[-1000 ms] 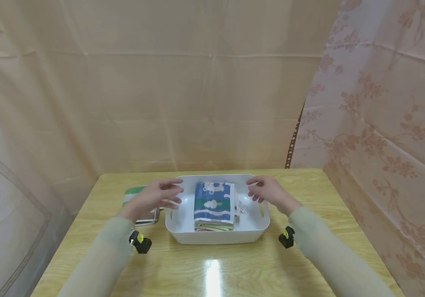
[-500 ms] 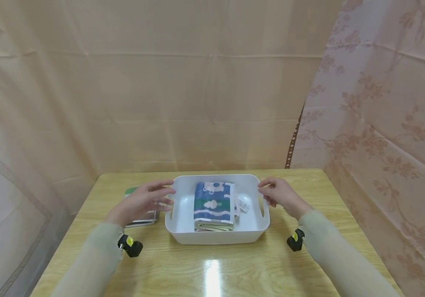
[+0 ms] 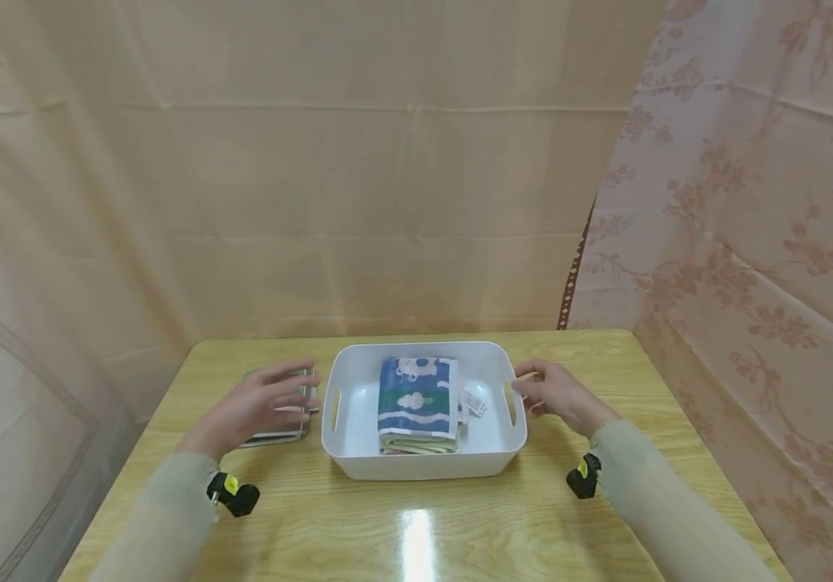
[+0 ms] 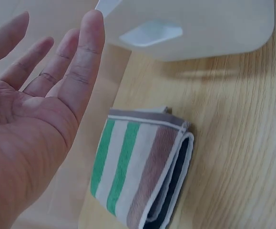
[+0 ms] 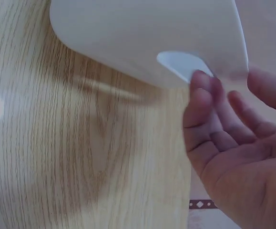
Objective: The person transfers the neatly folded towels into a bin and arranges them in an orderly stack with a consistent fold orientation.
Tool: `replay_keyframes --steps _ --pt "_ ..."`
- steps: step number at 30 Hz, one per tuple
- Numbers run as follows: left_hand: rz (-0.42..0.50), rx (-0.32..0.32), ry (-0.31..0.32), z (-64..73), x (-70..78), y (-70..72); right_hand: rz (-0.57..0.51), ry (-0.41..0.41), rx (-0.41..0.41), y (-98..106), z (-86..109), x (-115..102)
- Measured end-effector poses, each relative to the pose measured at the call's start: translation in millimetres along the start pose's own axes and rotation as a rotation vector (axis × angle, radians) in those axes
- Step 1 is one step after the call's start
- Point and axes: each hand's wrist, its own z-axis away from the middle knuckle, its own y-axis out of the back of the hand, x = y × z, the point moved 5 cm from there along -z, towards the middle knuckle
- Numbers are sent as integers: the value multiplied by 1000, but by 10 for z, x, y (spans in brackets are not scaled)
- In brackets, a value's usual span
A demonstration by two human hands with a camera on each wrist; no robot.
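Observation:
My left hand (image 3: pixel 247 408) hovers over a folded towel (image 4: pixel 133 167) with green, white and brown stripes, its fingers spread and holding nothing. That towel lies on the table left of a white plastic basket (image 3: pixel 427 466); in the head view the hand covers much of it. A folded blue, green and white patterned towel (image 3: pixel 416 398) rests on top of other folded cloths in the basket. Beside the basket's right handle slot (image 5: pixel 183 64) is my right hand (image 3: pixel 558 396), with loosely bent fingers close to the wall and the thumb by the rim.
A white paper tag (image 3: pixel 475 402) lies in the basket, right of the towels. The wooden table (image 3: pixel 358 525) ends at a beige curtain (image 3: pixel 387 202) at the back. A flowered cloth (image 3: pixel 744 242) hangs along the right side.
The left hand has moved left and down from the basket's rim to above the striped towel. The right hand has shifted outward from over the rim to beside the right handle. The basket stays put.

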Motion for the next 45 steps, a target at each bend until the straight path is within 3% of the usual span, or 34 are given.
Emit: replay_keyframes --steps 6,13,22,34,45 --pt "12 18 4 51 -74 107 -21 -35 -55 16 16 34" --pt "48 38 -8 108 -180 234 -52 -10 -86 -11 20 20" --pt "70 70 22 171 -332 381 -86 -18 -118 -36 8 46" --pt "123 117 31 331 -634 631 -86 -14 -118 -62 -2 50" --pt "163 168 66 397 -822 770 -74 -32 -89 -49 23 39"
